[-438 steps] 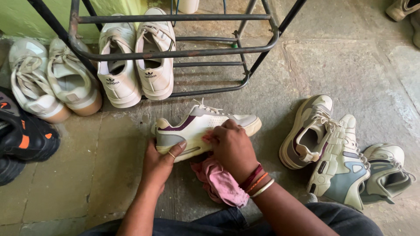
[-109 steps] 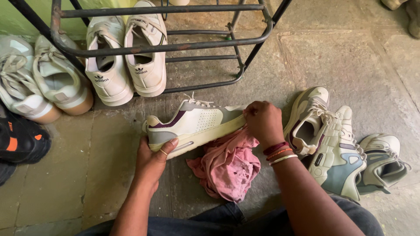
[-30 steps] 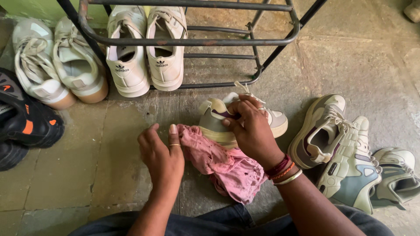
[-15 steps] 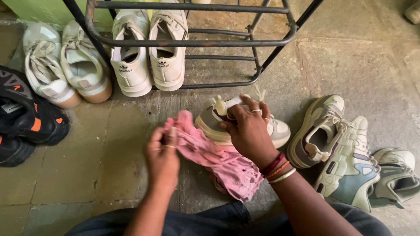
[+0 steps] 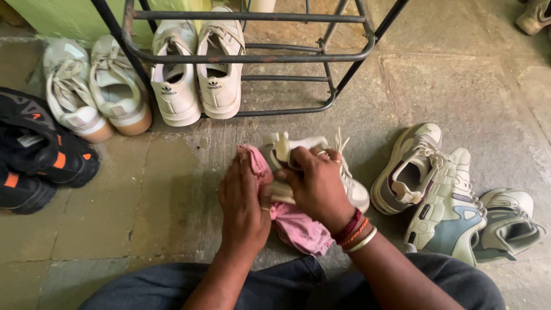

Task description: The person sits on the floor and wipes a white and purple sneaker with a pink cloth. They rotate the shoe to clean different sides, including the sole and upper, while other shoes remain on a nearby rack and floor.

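While your right hand [image 5: 313,186] is gripping the white sneaker [image 5: 321,172] at frame centre on the floor, your left hand [image 5: 244,198], now holding the pink cloth [image 5: 295,224], is pressing it against the heel, having swapped roles.

I count 2 hands: left hand [image 5: 244,201], right hand [image 5: 314,186]. 1 pink cloth [image 5: 298,227]. 1 white sneaker [image 5: 350,186] in hand. 1 metal rack [image 5: 252,57] w/ 2 white shoes [image 5: 198,74] under it. 2 cream sneakers [image 5: 94,92] at left, 2 black shoes [image 5: 40,155] w/ orange marks beside them. 3 chunky sneakers [image 5: 453,201] in a heap at right. 1 more shoe [image 5: 534,14] top right corner, partly cut off.
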